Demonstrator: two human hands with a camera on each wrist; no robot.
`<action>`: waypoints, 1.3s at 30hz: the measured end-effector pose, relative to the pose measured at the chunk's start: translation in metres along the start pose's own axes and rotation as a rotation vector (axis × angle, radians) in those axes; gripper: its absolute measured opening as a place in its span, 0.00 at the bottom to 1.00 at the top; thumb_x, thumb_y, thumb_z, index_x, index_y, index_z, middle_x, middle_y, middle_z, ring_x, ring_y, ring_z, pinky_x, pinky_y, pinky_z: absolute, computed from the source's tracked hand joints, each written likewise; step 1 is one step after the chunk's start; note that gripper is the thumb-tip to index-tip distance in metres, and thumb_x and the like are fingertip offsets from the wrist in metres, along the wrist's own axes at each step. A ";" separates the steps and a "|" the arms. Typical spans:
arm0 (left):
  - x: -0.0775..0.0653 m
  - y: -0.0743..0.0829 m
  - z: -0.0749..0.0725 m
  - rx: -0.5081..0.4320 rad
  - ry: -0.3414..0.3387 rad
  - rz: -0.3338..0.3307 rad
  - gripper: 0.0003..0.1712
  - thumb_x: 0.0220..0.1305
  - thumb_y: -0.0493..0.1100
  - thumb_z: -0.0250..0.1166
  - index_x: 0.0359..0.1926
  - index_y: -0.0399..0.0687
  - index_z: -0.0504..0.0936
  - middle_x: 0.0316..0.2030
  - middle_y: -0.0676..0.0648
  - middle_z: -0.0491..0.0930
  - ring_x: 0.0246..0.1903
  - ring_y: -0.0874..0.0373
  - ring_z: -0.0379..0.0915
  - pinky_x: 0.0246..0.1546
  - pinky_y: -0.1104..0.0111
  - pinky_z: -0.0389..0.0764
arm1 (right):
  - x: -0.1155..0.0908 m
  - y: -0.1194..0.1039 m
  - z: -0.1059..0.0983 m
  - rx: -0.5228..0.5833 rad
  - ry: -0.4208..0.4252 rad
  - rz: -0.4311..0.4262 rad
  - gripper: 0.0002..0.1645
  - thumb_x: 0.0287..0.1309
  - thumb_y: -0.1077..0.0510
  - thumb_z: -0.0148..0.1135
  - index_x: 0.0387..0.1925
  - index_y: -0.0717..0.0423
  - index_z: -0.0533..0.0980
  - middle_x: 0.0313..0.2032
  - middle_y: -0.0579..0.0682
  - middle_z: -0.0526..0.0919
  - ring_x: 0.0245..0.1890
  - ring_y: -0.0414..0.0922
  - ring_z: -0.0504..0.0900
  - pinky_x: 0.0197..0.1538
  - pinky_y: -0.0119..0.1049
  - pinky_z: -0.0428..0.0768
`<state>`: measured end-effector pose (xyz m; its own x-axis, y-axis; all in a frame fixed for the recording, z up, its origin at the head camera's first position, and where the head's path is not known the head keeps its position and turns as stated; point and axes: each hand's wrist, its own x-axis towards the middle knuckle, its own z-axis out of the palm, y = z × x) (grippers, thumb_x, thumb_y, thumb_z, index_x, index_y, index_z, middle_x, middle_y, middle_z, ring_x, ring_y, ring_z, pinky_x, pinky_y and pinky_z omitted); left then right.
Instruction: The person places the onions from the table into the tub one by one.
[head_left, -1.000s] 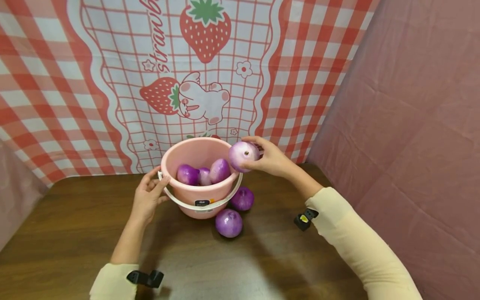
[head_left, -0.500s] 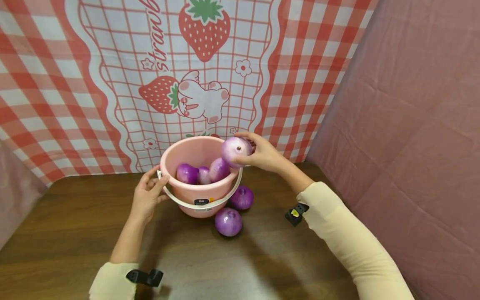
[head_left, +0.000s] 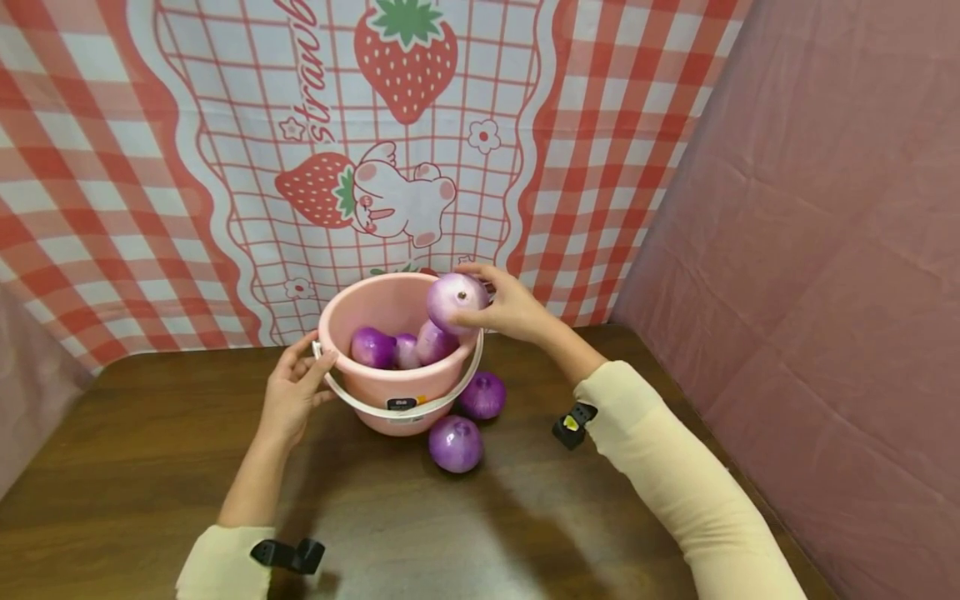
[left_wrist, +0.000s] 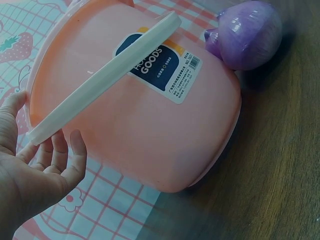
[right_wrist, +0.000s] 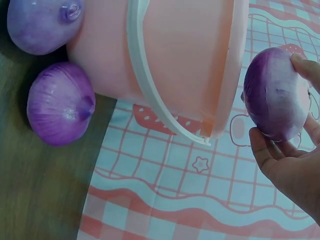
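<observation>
A pink bucket with a white handle stands upright on the table. My left hand grips its left rim beside the handle's end, thumb over the top and other fingers outside. My right hand holds a purple onion between thumb and fingers, over the right side of the bucket's mouth. Several onions lie inside, among them a dark purple onion and a paler onion partly hidden by the held one. The right wrist view shows the held onion above the rim.
Two more onions sit on the table outside the bucket: one onion at its front right, another onion just behind. A checked strawberry cloth hangs behind the wooden table, and a pink cloth to the right.
My right hand has carried the onion leftward, from beside the bucket's right rim to over its mouth. The left hand keeps its grip; the bucket and other onions stay put.
</observation>
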<state>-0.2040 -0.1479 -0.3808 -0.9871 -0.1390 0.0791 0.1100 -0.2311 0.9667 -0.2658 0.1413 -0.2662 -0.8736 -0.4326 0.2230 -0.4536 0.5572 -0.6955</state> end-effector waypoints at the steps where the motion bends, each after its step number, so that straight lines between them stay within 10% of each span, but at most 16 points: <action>1: 0.000 0.000 0.000 -0.003 0.000 0.001 0.30 0.65 0.40 0.59 0.66 0.44 0.61 0.29 0.60 0.77 0.26 0.67 0.75 0.28 0.73 0.84 | 0.001 0.000 0.001 0.005 0.000 0.001 0.43 0.45 0.51 0.73 0.63 0.52 0.66 0.58 0.52 0.72 0.57 0.49 0.71 0.55 0.42 0.78; 39: 0.000 0.001 0.000 -0.006 -0.009 0.004 0.30 0.65 0.40 0.59 0.66 0.45 0.61 0.29 0.60 0.76 0.26 0.68 0.74 0.28 0.73 0.84 | 0.036 -0.012 0.046 0.100 0.009 0.038 0.44 0.44 0.51 0.74 0.63 0.50 0.66 0.53 0.52 0.74 0.51 0.46 0.74 0.53 0.38 0.78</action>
<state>-0.2034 -0.1477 -0.3798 -0.9877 -0.1313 0.0848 0.1143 -0.2361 0.9650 -0.2831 0.0864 -0.2813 -0.8917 -0.4056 0.2009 -0.4004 0.4999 -0.7680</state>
